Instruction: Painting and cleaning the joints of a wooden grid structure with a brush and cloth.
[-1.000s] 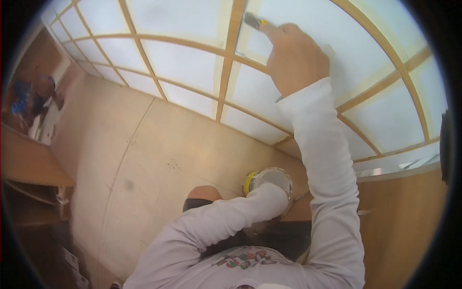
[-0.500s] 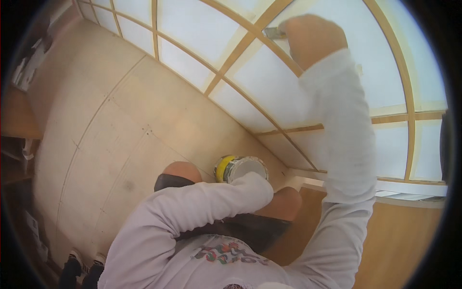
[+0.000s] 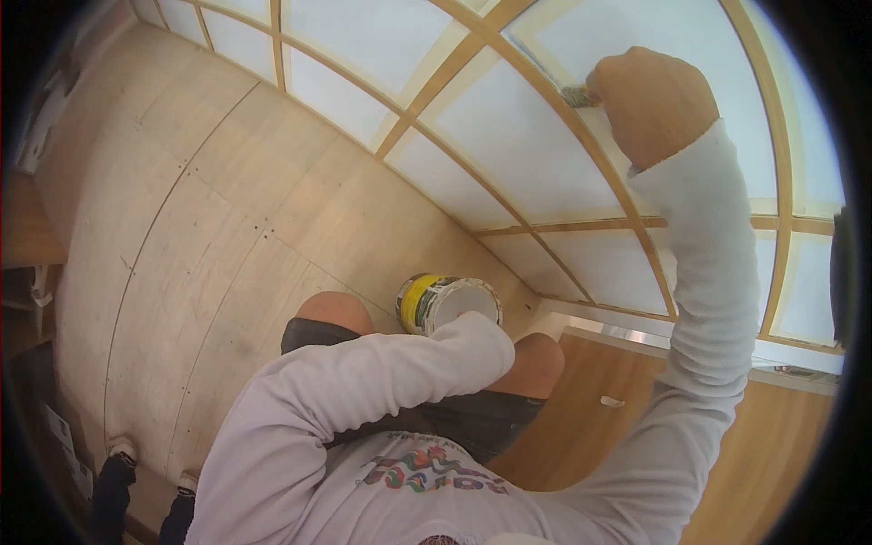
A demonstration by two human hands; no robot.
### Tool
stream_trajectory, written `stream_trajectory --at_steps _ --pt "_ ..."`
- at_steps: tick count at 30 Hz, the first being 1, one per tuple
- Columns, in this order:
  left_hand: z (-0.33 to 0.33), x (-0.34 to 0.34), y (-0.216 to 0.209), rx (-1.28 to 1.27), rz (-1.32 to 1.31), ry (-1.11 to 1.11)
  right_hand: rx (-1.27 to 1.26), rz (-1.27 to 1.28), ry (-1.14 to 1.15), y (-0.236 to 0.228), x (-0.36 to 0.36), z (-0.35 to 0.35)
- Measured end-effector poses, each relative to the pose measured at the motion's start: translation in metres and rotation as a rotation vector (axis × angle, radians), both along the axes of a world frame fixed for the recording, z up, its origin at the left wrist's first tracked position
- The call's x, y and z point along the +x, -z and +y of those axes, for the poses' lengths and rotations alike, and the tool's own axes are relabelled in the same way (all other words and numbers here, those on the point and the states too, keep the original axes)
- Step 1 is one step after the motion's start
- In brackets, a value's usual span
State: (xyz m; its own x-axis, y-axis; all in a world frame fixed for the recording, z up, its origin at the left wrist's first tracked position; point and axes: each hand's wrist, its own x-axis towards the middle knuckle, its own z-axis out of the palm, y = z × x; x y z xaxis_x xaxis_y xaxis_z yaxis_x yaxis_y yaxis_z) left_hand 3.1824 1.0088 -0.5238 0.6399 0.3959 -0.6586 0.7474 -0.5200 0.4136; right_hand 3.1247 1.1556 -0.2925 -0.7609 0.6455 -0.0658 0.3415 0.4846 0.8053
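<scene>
My right hand (image 3: 656, 107) is closed round a small paintbrush (image 3: 576, 96), its bristles at a thin wooden strip (image 3: 595, 150) of the panelled wall. White panes (image 3: 518, 132) lie between the strips, with pale yellowish edges along them. Low in the middle stands a paint can (image 3: 420, 302) with a yellow and dark label and a grey-white round top. At its near rim the left sleeve (image 3: 477, 350) ends; only a sliver of my left hand (image 3: 469, 315) shows, and its fingers are hidden.
My bent knees (image 3: 336, 312) flank the can. A pale board floor (image 3: 209, 227) with seams and screw holes spreads left. To the right is a brown wooden surface (image 3: 581, 400) with a small white scrap (image 3: 611, 401). Another person's dark-trousered legs (image 3: 113, 490) stand at lower left.
My right hand and the paintbrush have moved right and slightly down along the wooden strip. The left arm stays by the can, and the whole view has shifted a little.
</scene>
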Motion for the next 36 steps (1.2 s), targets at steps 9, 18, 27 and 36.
stream_trajectory --at_steps 9,18,27,36 --pt "-0.007 -0.01 -0.007 -0.029 -0.112 -0.018 0.019 -0.007 -0.303 0.007 -0.011 0.025" --pt "-0.01 -0.024 -0.026 0.013 -0.168 -0.027 0.068 0.039 -0.283 0.001 0.057 -0.001" --pt "-0.008 0.002 -0.01 -0.038 -0.003 -0.084 -1.086 1.809 0.441 0.086 0.157 -0.042" --pt "-0.043 0.002 -0.006 0.107 -0.252 -0.087 -1.467 1.904 0.653 0.158 0.187 -0.072"
